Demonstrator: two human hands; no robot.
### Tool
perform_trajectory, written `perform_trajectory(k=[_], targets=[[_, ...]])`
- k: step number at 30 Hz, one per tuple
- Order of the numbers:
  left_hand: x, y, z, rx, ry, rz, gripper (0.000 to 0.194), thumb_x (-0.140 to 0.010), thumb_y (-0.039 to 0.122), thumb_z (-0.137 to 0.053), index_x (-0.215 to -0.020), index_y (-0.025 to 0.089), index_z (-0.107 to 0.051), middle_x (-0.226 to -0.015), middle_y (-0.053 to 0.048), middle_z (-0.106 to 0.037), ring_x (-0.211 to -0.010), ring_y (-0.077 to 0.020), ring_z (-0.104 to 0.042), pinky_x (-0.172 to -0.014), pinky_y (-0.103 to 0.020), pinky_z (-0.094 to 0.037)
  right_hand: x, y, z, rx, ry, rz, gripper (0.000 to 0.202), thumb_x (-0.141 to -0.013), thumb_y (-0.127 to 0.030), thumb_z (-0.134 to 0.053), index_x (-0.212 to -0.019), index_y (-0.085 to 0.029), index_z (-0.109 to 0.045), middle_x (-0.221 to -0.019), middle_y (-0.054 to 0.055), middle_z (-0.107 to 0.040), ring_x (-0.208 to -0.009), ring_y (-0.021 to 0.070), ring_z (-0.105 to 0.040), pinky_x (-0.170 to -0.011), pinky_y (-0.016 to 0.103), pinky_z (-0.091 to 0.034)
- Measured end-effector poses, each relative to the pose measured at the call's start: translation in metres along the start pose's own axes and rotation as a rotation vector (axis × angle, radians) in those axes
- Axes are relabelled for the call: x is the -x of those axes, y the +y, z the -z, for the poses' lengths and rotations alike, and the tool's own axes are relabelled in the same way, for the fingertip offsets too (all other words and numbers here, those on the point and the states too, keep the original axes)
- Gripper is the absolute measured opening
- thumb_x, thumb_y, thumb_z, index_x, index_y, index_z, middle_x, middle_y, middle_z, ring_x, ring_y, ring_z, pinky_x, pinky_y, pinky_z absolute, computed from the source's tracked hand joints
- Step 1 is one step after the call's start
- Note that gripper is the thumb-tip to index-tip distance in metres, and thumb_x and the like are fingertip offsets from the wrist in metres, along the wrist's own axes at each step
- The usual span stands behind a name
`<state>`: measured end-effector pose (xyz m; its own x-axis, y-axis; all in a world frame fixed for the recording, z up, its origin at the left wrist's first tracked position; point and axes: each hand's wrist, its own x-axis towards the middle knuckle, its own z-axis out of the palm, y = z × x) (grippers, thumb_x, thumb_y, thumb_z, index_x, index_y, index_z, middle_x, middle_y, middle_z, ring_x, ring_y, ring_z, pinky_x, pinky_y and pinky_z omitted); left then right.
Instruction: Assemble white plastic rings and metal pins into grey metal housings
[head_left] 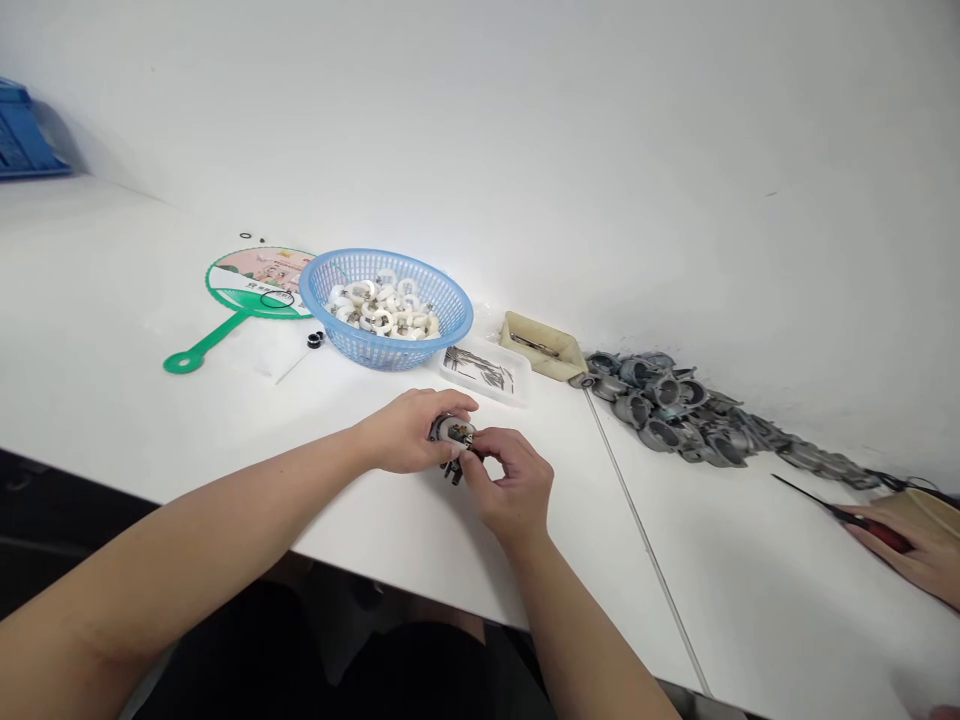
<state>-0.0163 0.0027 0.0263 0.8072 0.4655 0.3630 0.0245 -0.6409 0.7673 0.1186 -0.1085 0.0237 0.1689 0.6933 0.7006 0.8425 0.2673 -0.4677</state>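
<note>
My left hand [409, 430] is closed round a small grey metal housing [437, 432] with a white ring inside, just over the table. From the right, my right hand [514, 478] pinches a small part [468, 438] at the housing's side; my fingers partly hide it. Beyond my hands is a blue plastic basket [386, 352] full of white rings [384, 322] with metal fittings. Between basket and hands lies a clear tray [517, 392] of thin dark pins [487, 372].
A cream box [566, 362] holds a metal tool. Grey metal housings [664, 400] are heaped at right, where another person's hand [919, 555] holds a red-handled screwdriver [877, 530]. A green fan [225, 325] lies left of the basket; a blue crate [26, 135] stands far left.
</note>
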Motion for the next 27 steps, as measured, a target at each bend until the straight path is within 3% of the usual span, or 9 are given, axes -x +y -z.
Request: perform_trajectory(k=[4, 10, 17, 27], targets=[[0.0027, -0.0001, 0.0012, 0.017, -0.007, -0.016, 0.051, -0.069, 0.026, -0.062, -0.118, 0.021, -0.048, -0.107, -0.005, -0.061, -0.092, -0.0192, -0.057, -0.083, -0.034, -0.047, 0.0025, 0.0015, 0.0014, -0.056, -0.037, -0.016, 0.008, -0.070, -0.017, -0.059, -0.077, -0.019, -0.059, -0.075, 0.003, -0.062, -0.067, 0.0146, -0.058, -0.059, 0.029, -0.050], [0.0037, 0.0047, 0.0020, -0.089, -0.007, -0.028, 0.055, -0.067, 0.028, -0.064, -0.120, 0.022, -0.047, -0.109, -0.005, -0.062, -0.105, -0.0242, -0.052, -0.094, -0.041, -0.039, 0.0070, 0.0057, 0.0023, -0.136, -0.069, -0.132, 0.017, -0.068, -0.016, -0.059, -0.084, -0.019, -0.059, -0.076, 0.002, -0.061, -0.064, 0.0140, -0.057, -0.060, 0.030, -0.051], [0.0039, 0.0050, 0.0021, -0.103, -0.014, -0.037, 0.047, -0.072, 0.024, -0.060, -0.117, 0.021, -0.048, -0.112, -0.006, -0.061, -0.107, -0.0239, -0.050, -0.094, -0.040, -0.038, 0.0059, 0.0055, -0.0022, -0.223, -0.032, -0.264, 0.018, -0.067, -0.020, -0.063, -0.084, -0.019, -0.059, -0.076, 0.003, -0.061, -0.065, 0.0142, -0.058, -0.061, 0.030, -0.052], [0.0038, 0.0061, 0.0018, -0.041, -0.026, -0.010, 0.049, -0.070, 0.020, -0.061, -0.118, 0.021, -0.046, -0.113, -0.006, -0.060, -0.109, -0.0241, -0.050, -0.095, -0.042, -0.038, 0.0082, 0.0090, 0.0003, -0.224, -0.051, -0.259, 0.029, -0.068, -0.021, -0.064, -0.096, -0.020, -0.057, -0.080, 0.004, -0.061, -0.067, 0.0148, -0.058, -0.063, 0.033, -0.053]])
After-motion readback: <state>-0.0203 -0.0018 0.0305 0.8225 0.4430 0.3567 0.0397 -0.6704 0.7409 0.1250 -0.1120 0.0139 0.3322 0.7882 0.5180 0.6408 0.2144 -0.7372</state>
